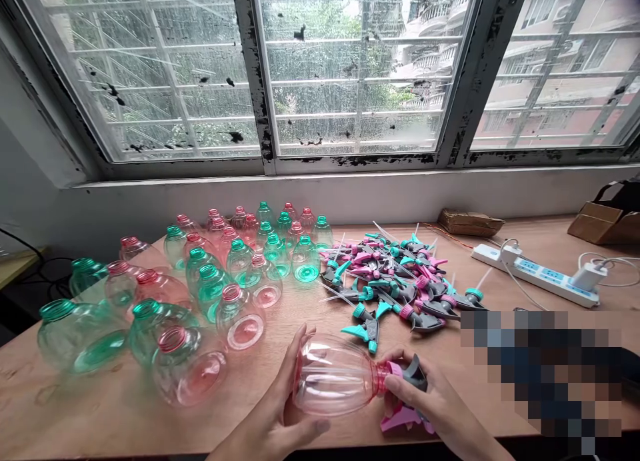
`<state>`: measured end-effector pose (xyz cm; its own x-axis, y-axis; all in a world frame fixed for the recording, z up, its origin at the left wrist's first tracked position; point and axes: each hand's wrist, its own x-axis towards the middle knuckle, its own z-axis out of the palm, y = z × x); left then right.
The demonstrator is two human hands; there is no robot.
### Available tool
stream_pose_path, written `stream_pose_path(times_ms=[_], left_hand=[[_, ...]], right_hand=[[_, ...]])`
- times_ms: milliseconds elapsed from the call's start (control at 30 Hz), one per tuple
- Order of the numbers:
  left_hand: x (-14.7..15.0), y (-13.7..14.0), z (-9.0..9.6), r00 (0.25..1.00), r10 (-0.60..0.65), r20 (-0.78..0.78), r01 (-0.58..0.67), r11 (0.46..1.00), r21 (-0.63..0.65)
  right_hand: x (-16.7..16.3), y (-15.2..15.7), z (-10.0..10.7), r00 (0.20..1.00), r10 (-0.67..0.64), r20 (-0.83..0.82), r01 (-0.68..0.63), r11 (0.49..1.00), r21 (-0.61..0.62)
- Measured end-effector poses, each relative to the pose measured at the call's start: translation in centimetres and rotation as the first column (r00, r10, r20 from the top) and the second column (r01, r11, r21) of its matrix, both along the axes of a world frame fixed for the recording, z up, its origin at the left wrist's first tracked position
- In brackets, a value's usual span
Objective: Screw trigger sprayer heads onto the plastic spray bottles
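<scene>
A clear pink plastic spray bottle [335, 376] lies on its side between my hands, its neck turned to the right. My left hand [285, 394] cups the bottle's base end, with the thumb below and the fingers behind. At the neck, the fingers of my right hand [425, 388] close around a pink and grey trigger spray head [400, 376]. The head sits against the bottle's mouth; whether it is threaded on I cannot tell. Pink trigger parts [407, 418] show just under my right hand.
Several open-necked pink and green bottles [243, 318] stand across the left of the wooden table [280, 441]. A heap of trigger spray heads [390, 268] with thin tubes lies beyond my hands. Farther right are a white power strip [540, 274], a brown paper packet [470, 222] and a cardboard box [607, 214].
</scene>
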<state>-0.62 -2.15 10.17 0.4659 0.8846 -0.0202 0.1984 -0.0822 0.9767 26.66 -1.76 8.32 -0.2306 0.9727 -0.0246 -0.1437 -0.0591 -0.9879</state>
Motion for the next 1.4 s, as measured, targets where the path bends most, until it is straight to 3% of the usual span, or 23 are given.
stream_pose_path(times_ms=[167, 400, 667, 1033, 1233, 1400], left_hand=[[-0.1, -0.1, -0.3, 1.000, 0.001, 0.011, -0.001, 1.000, 0.004], [-0.2, -0.2, -0.3, 0.994, 0.033, 0.106, -0.021, 0.993, -0.116], [-0.2, 0.1, -0.4, 1.000, 0.025, -0.001, -0.025, 0.999, -0.021], [-0.5, -0.2, -0.4, 0.995, -0.015, 0.099, 0.023, 0.997, -0.073], [-0.4, 0.2, -0.8, 0.991, -0.047, 0.129, 0.057, 0.996, -0.072], [0.4, 0.1, -0.6, 0.982, 0.046, 0.181, -0.039, 0.998, -0.043]], right_hand=[[0.1, 0.1, -0.4, 1.000, 0.010, 0.001, -0.010, 1.000, 0.011], [0.2, 0.1, -0.4, 0.998, 0.028, 0.063, -0.029, 0.999, 0.020], [0.1, 0.1, 0.0, 0.999, 0.050, 0.008, -0.050, 0.999, 0.005], [0.3, 0.3, -1.0, 0.998, 0.039, 0.040, -0.038, 0.999, -0.018], [0.1, 0.2, -0.6, 1.000, 0.020, 0.012, -0.020, 1.000, 0.015], [0.0, 0.2, -0.4, 1.000, -0.006, 0.006, 0.006, 1.000, 0.016]])
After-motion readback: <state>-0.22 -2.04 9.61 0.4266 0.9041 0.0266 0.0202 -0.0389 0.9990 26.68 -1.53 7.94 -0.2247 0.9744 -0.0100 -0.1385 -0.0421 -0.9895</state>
